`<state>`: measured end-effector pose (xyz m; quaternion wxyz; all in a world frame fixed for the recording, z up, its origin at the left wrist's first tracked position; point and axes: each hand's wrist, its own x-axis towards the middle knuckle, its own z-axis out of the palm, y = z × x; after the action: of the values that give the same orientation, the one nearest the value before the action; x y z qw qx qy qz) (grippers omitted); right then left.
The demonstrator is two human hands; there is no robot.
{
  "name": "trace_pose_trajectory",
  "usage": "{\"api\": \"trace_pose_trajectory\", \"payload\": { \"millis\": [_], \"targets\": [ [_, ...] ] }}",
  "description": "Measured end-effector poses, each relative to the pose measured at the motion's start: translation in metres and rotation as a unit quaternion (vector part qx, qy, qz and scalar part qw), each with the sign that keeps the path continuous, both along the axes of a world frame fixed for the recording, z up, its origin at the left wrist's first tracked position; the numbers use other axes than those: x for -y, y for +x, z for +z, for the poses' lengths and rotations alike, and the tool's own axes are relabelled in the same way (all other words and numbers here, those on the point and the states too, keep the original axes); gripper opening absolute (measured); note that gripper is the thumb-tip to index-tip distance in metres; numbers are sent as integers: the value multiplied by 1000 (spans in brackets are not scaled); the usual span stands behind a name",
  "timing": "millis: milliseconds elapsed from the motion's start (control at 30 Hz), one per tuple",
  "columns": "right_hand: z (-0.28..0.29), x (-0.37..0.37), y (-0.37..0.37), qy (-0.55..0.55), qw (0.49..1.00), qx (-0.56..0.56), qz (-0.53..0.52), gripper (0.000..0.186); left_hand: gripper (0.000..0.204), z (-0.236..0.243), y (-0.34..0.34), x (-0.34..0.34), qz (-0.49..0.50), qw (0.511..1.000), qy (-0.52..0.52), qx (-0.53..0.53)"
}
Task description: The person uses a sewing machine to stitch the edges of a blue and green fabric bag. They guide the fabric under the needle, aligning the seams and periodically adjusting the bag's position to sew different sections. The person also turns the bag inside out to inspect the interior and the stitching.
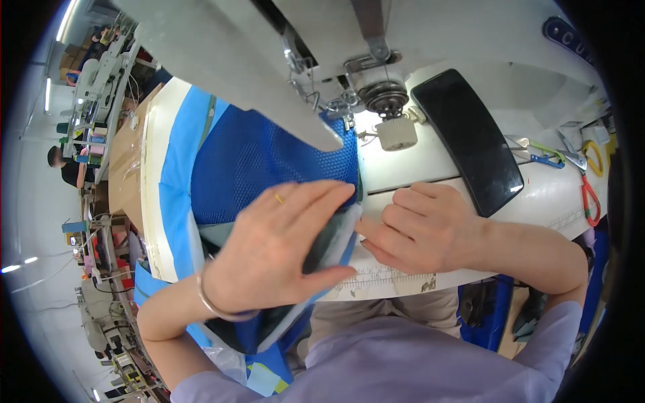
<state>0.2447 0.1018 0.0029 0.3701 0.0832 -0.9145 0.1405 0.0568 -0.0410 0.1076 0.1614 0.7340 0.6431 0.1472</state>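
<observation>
Blue mesh fabric [252, 158] lies on the white table under the sewing machine head [385, 97], its right edge at the presser foot. Light blue fabric [176, 185] borders it on the left. My left hand [272, 238], wearing a ring and a bangle, rests flat over the fabric with fingers stretched toward the edge and thumb apart. Close by on the right, my right hand [420, 228] has its fingers curled, thumb and forefinger at the fabric's pale edge strip [344, 235]. What the right fingertips pinch, if anything, is hidden.
A black smartphone [468, 141] lies right of the needle area. Beyond it are red-handled scissors [590, 201] and yellow-handled scissors [594, 158]. A printed ruler strip [383, 277] runs along the table's front edge. Cardboard [127, 164] stands at the left; a person [67, 168] sits farther off.
</observation>
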Motion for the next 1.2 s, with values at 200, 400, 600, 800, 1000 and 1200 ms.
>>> {"api": "trace_pose_trajectory", "payload": {
  "millis": [200, 400, 600, 800, 1000, 1200],
  "targets": [
    [1, 1, 1, 54, 998, 38, 18, 27, 51, -5, -18, 7, 241, 934, -84, 251],
    [3, 4, -2, 84, 996, 18, 40, 22, 33, -23, -27, -10, 284, 878, -34, 384],
    [0, 10, 1, 85, 995, 14, 53, 16, 35, -23, -6, -13, 207, 967, 49, 141],
    [-5, 10, 3, 77, 995, 22, 52, 13, 25, -26, -2, -12, 163, 983, 82, 34],
    [-7, 9, 3, 74, 996, 17, 51, 11, 21, -41, 6, -7, 166, 981, 16, 102],
    [-2, -6, -2, -25, 999, -11, -31, 19, 22, -44, 5, -3, 160, 979, 23, 123]
  ]
}}
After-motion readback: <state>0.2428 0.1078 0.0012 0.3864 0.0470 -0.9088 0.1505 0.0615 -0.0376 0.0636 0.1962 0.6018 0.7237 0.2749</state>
